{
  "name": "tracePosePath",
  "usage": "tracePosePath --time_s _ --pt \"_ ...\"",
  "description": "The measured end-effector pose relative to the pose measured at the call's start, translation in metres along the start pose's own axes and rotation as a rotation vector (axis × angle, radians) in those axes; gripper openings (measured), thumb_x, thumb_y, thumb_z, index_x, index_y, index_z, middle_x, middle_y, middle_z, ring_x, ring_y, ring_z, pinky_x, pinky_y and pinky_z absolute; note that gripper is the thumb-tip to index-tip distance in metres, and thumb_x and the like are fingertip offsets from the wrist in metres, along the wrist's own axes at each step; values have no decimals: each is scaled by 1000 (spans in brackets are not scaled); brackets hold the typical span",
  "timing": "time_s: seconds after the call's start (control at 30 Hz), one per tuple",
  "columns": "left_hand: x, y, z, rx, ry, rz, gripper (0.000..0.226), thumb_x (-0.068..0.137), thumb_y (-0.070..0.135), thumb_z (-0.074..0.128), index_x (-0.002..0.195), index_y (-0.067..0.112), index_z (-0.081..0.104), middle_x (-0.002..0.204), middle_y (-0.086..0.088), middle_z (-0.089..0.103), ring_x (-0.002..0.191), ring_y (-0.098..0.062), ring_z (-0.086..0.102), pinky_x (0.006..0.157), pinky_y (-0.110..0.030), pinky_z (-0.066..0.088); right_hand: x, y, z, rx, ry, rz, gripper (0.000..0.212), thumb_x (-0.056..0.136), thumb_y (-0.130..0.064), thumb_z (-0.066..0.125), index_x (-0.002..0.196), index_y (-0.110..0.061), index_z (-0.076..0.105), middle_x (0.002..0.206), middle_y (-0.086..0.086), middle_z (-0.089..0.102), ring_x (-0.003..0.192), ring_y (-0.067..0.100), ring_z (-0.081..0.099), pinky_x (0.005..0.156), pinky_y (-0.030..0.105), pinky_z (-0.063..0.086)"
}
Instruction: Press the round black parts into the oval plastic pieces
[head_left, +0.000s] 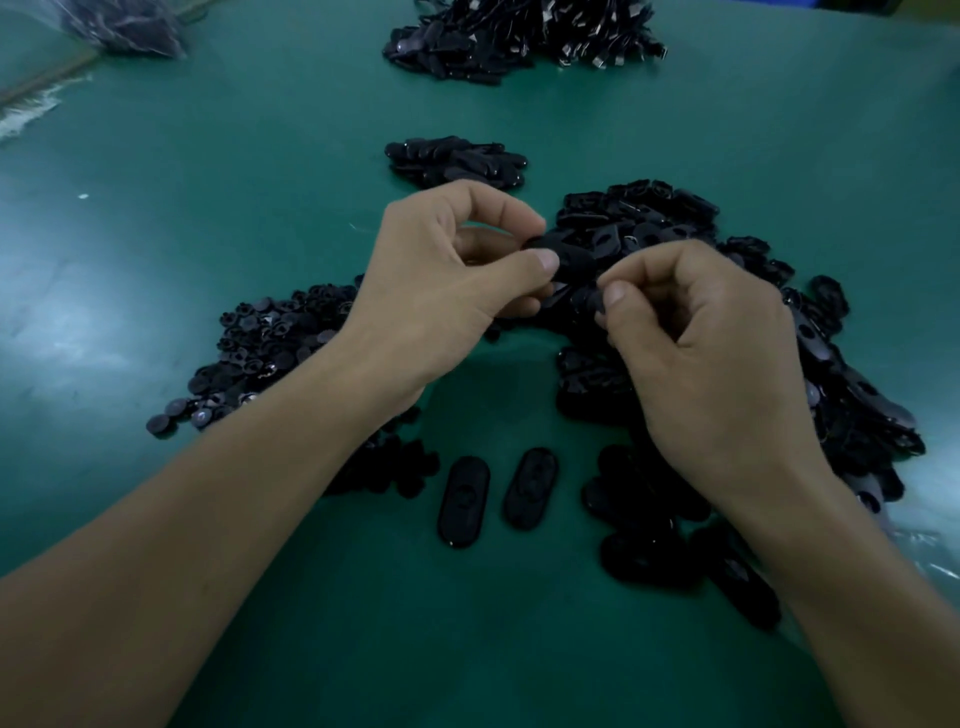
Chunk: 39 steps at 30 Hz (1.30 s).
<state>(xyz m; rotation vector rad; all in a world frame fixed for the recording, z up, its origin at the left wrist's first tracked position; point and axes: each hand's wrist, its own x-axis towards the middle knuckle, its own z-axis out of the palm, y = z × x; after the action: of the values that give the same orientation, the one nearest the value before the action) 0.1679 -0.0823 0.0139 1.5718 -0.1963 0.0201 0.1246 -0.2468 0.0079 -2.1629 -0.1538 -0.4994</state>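
My left hand (457, 270) pinches a black oval plastic piece (571, 257) between thumb and fingers, above the table. My right hand (696, 343) pinches a small round black part (589, 299) just below that oval piece, close to it. A heap of round black parts (270, 353) lies at the left, partly under my left forearm. A large heap of oval plastic pieces (649, 218) spreads behind and to the right of my hands. Two oval pieces (464, 501) (531, 488) lie side by side on the mat near me.
The green table mat (260, 182) carries a small pile of black pieces (457, 161) beyond my hands and a bigger pile with metal bits (524, 36) at the far edge. A clear plastic bag of dark parts (124, 26) lies at the far left.
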Motion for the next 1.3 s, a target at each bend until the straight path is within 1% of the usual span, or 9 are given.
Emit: tracePosePath --time_s 0.17,0.33,0.43,0.57,0.73,0.97,1.07,1.17,1.3 --pt "-1 2 2 -3 -53 -6 20 84 -9 72 92 8 65 78 -13 73 74 -21 75 67 -26 60 2 0 -1 31 10 -24 16 94 -17 67 94 -33 69 77 -20 67 73 0 65 65 12 51" --pt "-2 4 3 29 -72 23 20 81 -9 75 87 8 68 82 -18 74 77 -29 75 68 -30 62 4 -1 -1 167 38 -16 21 91 -13 71 92 -34 70 77 -17 72 76 3 71 71 16 55" --pt "-4 4 5 56 -74 59 20 79 -10 76 83 8 68 84 -24 73 79 -37 73 72 -37 64 5 -1 -2 188 68 20 22 88 -17 75 86 -36 63 79 -9 73 75 9 72 70 28 59" --pt "-4 3 5 105 -90 109 22 78 -11 77 81 9 68 82 -16 74 78 -31 74 73 -38 63 4 0 -2 193 68 72 28 82 -23 74 80 -35 50 80 1 72 76 16 73 72 44 60" --pt "-3 1 5 201 -98 168 25 76 -5 80 81 16 69 79 0 75 75 -16 74 74 -31 62 3 -1 -2 187 55 78 33 81 -19 75 77 -35 46 80 2 72 74 17 72 70 46 60" --pt "-5 -4 6 333 -116 235 20 76 2 80 83 16 68 79 1 74 72 -14 73 70 -29 61 4 1 -3 154 23 110 33 78 -24 74 70 -37 45 81 -1 74 78 25 72 71 51 59" --pt "-7 -3 6 426 -126 290 18 77 2 79 87 13 68 77 4 72 67 -11 71 67 -29 60 4 3 -3 101 7 97 39 82 -18 77 70 -33 43 77 -1 73 73 20 70 67 49 57" --pt "-9 -1 7 511 -134 377 17 77 3 78 89 10 67 77 7 70 68 -8 69 65 -26 59 2 2 -2 18 8 49 40 86 -13 76 71 -28 42 76 0 70 71 14 69 60 38 57" --pt "-9 -1 8 625 -144 460 16 77 2 74 90 10 66 74 3 69 66 -11 66 63 -34 56 -2 -1 0 -66 3 -37 37 88 -6 72 72 -23 43 70 -1 66 68 25 69 53 38 50"
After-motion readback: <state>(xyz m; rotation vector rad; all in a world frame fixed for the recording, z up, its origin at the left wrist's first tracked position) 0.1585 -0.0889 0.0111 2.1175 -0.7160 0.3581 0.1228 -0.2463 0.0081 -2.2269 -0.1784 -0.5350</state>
